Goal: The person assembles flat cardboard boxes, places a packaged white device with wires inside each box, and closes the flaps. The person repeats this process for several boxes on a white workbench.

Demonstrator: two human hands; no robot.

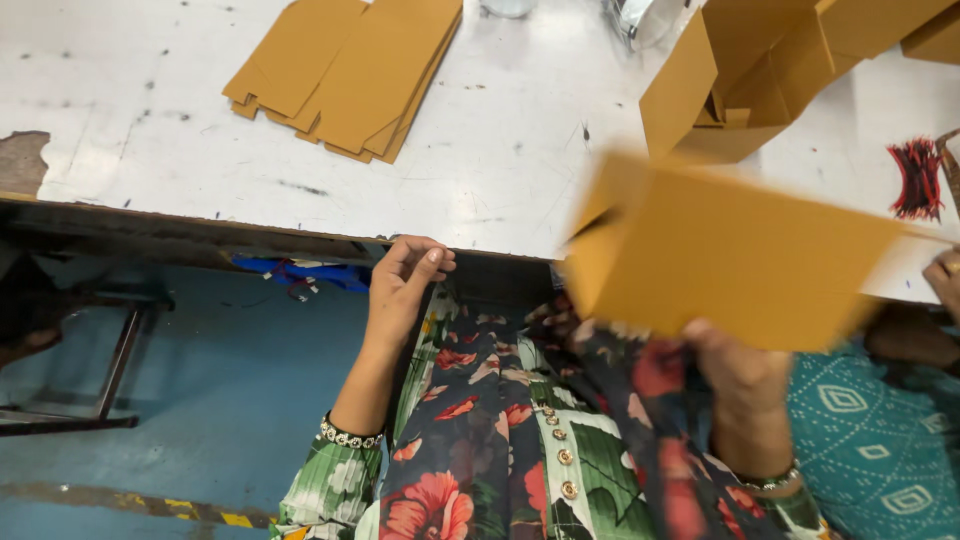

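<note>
Gripping a brown cardboard box [730, 255] from below, the right hand [742, 372] is seen at the lap's edge, its fingers closed on the lower rim so that the carton is lifted clear of the white surface [480, 150] and held in front of the body; the box is blurred, and it cannot be told whether its flaps are folded or loose. The left hand [405, 285] is shown empty, its fingers loosely curled and resting by the near edge of the surface, apart from the box, with a beaded bracelet [350, 436] worn at the wrist. A stack of flat cardboard blanks [350, 75] is laid at the far left of the surface, well apart from both hands, seemingly kept flat so that pieces can be drawn off one at a time. Opened-out cartons [760, 70] are stood at the far right, just behind the held box, where formed pieces appear to be gathered. A small bundle of red and black ties [915, 180] is placed near the right edge. Another person's hand [945, 280] and teal patterned clothing [880, 440] are glimpsed at the right margin, beside the floral dress [500, 440] worn by the person at work. A blue floor [200, 400] is visible beneath the surface.
</note>
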